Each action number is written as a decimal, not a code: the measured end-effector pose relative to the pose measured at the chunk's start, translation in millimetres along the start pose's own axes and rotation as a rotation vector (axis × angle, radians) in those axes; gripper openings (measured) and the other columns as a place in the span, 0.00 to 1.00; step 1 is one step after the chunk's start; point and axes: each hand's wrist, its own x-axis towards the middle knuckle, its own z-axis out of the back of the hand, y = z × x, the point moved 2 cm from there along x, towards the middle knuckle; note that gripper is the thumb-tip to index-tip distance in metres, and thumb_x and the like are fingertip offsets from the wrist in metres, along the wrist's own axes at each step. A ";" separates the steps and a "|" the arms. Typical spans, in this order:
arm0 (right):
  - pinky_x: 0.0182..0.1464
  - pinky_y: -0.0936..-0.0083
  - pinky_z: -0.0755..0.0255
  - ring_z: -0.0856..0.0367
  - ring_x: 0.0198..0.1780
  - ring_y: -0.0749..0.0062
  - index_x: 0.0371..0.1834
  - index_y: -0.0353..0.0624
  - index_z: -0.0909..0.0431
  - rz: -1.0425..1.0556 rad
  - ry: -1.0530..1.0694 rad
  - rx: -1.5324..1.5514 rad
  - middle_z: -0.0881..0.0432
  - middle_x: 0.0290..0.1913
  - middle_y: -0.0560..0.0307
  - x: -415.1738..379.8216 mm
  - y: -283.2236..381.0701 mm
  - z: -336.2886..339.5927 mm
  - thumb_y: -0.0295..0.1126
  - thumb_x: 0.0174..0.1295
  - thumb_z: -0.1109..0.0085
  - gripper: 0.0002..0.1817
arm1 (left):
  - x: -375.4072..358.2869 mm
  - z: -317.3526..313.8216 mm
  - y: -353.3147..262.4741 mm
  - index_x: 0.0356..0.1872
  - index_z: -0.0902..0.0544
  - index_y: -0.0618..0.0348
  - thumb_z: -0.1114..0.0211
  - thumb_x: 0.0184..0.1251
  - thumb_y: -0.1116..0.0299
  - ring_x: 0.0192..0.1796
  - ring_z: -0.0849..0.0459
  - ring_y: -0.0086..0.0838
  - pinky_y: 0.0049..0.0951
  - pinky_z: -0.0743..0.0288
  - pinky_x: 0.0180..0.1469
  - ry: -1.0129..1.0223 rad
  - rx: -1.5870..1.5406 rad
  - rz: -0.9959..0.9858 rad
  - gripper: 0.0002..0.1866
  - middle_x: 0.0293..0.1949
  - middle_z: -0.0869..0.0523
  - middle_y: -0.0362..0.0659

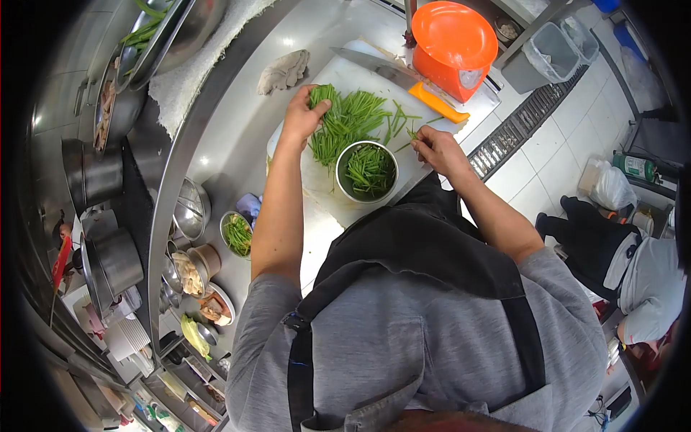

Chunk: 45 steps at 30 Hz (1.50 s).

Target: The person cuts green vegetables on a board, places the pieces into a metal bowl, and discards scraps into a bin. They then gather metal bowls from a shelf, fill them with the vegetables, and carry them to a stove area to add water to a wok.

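On a white cutting board [353, 78], a heap of cut green stems [353, 119], with a metal bowl [339, 173] of similar greens at its near edge, probably for easy reach. Against the heap's left side, a half-open left hand [304, 115], fingers curled, seemingly to keep it together; opposite, a nearly closed right hand [439, 150], thumb and fingertips pinching loose stems; beyond, an orange-handled knife [437, 103], presumably laid aside.

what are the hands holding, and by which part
The left hand clasps cut greens at the heap's left edge; the right hand seems to pinch a few green pieces, by which part is too small to tell.
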 end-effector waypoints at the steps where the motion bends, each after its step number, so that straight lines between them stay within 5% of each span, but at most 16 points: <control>1: 0.27 0.74 0.29 0.21 0.23 0.74 0.30 0.36 0.28 0.016 0.001 -0.020 0.23 0.19 0.56 0.6 -1.4 -1.5 0.32 0.65 0.43 0.10 | -7.6 3.3 -3.9 0.55 0.27 0.60 0.36 0.62 0.75 0.37 0.20 0.23 0.23 0.28 0.35 0.000 -0.002 0.005 0.20 0.40 0.17 0.40; 5: 0.27 0.73 0.29 0.21 0.22 0.74 0.30 0.36 0.28 0.005 0.004 -0.050 0.23 0.19 0.55 -1.5 -1.6 -4.6 0.32 0.65 0.43 0.11 | -43.2 6.8 -19.4 0.54 0.27 0.62 0.35 0.62 0.74 0.35 0.22 0.21 0.22 0.30 0.33 0.078 -0.170 -0.023 0.19 0.39 0.17 0.39; 8: 0.30 0.68 0.27 0.18 0.24 0.64 0.31 0.37 0.27 -0.020 0.015 -0.060 0.21 0.21 0.49 -5.2 -0.1 -8.2 0.33 0.64 0.43 0.10 | -70.7 -2.1 -18.8 0.55 0.27 0.61 0.35 0.62 0.74 0.36 0.22 0.21 0.21 0.29 0.34 0.127 -0.261 -0.055 0.20 0.39 0.17 0.39; 13: 0.30 0.67 0.27 0.18 0.24 0.63 0.31 0.37 0.28 0.006 0.011 -0.071 0.21 0.21 0.48 -7.9 -2.1 -17.2 0.33 0.64 0.43 0.10 | -100.6 -30.7 0.6 0.56 0.26 0.57 0.34 0.62 0.71 0.34 0.22 0.22 0.25 0.27 0.35 0.278 -0.034 -0.122 0.20 0.36 0.18 0.39; 14: 0.30 0.67 0.27 0.18 0.24 0.63 0.31 0.37 0.28 0.016 0.011 -0.080 0.21 0.21 0.48 -8.1 -2.4 -17.8 0.32 0.63 0.43 0.10 | -103.6 -29.1 1.6 0.52 0.22 0.54 0.34 0.60 0.70 0.32 0.21 0.25 0.29 0.27 0.35 0.261 0.287 -0.152 0.18 0.32 0.17 0.42; 17: 0.31 0.67 0.27 0.18 0.25 0.63 0.32 0.36 0.28 0.018 0.011 -0.087 0.21 0.21 0.48 -9.9 -1.1 -18.6 0.32 0.63 0.43 0.10 | -114.9 -30.2 -15.9 0.48 0.20 0.52 0.34 0.57 0.70 0.30 0.21 0.32 0.32 0.27 0.36 0.291 0.566 -0.087 0.16 0.30 0.17 0.47; 18: 0.31 0.67 0.27 0.18 0.25 0.63 0.32 0.36 0.28 0.021 0.015 -0.088 0.21 0.21 0.48 -10.2 -0.4 -18.7 0.32 0.63 0.43 0.10 | -118.2 -31.7 -23.3 0.47 0.19 0.56 0.35 0.55 0.72 0.34 0.19 0.42 0.36 0.25 0.40 0.258 0.594 -0.153 0.16 0.36 0.16 0.52; 21: 0.31 0.67 0.27 0.19 0.24 0.63 0.32 0.36 0.28 0.018 0.020 -0.101 0.21 0.22 0.48 -9.6 2.7 -19.0 0.32 0.63 0.43 0.10 | -120.9 -36.4 -21.5 0.47 0.20 0.60 0.35 0.55 0.72 0.40 0.17 0.47 0.40 0.24 0.45 0.161 0.591 -0.315 0.16 0.40 0.16 0.55; 25: 0.31 0.67 0.27 0.18 0.25 0.63 0.32 0.36 0.28 0.010 0.027 -0.085 0.20 0.22 0.48 -12.1 6.2 -18.4 0.33 0.63 0.43 0.10 | -123.5 -36.5 -10.6 0.47 0.20 0.63 0.36 0.55 0.74 0.45 0.17 0.49 0.40 0.24 0.50 0.227 0.675 -0.473 0.16 0.44 0.17 0.57; 27: 0.31 0.67 0.27 0.18 0.25 0.63 0.32 0.36 0.28 0.009 0.026 -0.082 0.20 0.22 0.48 -11.5 5.3 -17.8 0.33 0.63 0.43 0.10 | -118.4 -23.1 -16.8 0.49 0.19 0.62 0.35 0.56 0.73 0.40 0.14 0.42 0.34 0.21 0.45 0.107 0.606 -0.505 0.17 0.37 0.14 0.53; 30: 0.31 0.67 0.27 0.18 0.25 0.63 0.32 0.36 0.28 -0.008 0.024 -0.098 0.20 0.22 0.48 -11.2 -2.0 -17.1 0.33 0.63 0.43 0.10 | -112.0 -13.2 -28.6 0.45 0.17 0.63 0.37 0.57 0.75 0.40 0.14 0.43 0.34 0.21 0.45 0.079 0.623 -0.402 0.14 0.36 0.14 0.52; 33: 0.27 0.74 0.29 0.21 0.23 0.74 0.30 0.36 0.29 0.033 0.013 -0.102 0.24 0.19 0.56 -10.9 -0.7 -16.7 0.32 0.65 0.44 0.11 | -106.1 -29.9 -13.5 0.41 0.16 0.62 0.37 0.57 0.75 0.39 0.14 0.44 0.33 0.20 0.45 0.083 0.659 -0.489 0.11 0.35 0.13 0.51; 35: 0.32 0.67 0.27 0.18 0.25 0.62 0.33 0.37 0.27 -0.002 0.022 -0.093 0.20 0.22 0.48 -11.2 0.0 -17.1 0.32 0.63 0.43 0.09 | -109.2 -52.0 -8.1 0.46 0.18 0.64 0.36 0.56 0.71 0.46 0.16 0.44 0.33 0.22 0.49 0.168 0.683 -0.350 0.15 0.42 0.15 0.55; 38: 0.31 0.67 0.27 0.18 0.25 0.62 0.33 0.36 0.27 -0.002 0.021 -0.090 0.20 0.22 0.48 -10.9 4.2 -18.6 0.32 0.63 0.43 0.10 | -111.6 -86.8 3.6 0.52 0.22 0.66 0.33 0.54 0.66 0.55 0.21 0.48 0.37 0.25 0.56 0.289 0.933 -0.437 0.24 0.53 0.21 0.61; 40: 0.31 0.67 0.27 0.18 0.25 0.62 0.32 0.36 0.27 -0.001 0.020 -0.091 0.20 0.22 0.48 -11.2 7.9 -18.7 0.32 0.63 0.42 0.10 | -106.4 -98.5 12.6 0.57 0.26 0.68 0.30 0.51 0.64 0.59 0.25 0.53 0.42 0.28 0.59 0.361 1.117 -0.214 0.31 0.57 0.25 0.64; 45: 0.31 0.66 0.27 0.18 0.25 0.61 0.32 0.36 0.27 0.010 0.016 -0.103 0.20 0.22 0.48 -13.7 3.1 -18.1 0.32 0.63 0.42 0.10 | -100.7 -107.5 24.2 0.49 0.21 0.59 0.33 0.50 0.68 0.54 0.21 0.49 0.43 0.26 0.55 0.323 1.167 -0.226 0.22 0.51 0.22 0.55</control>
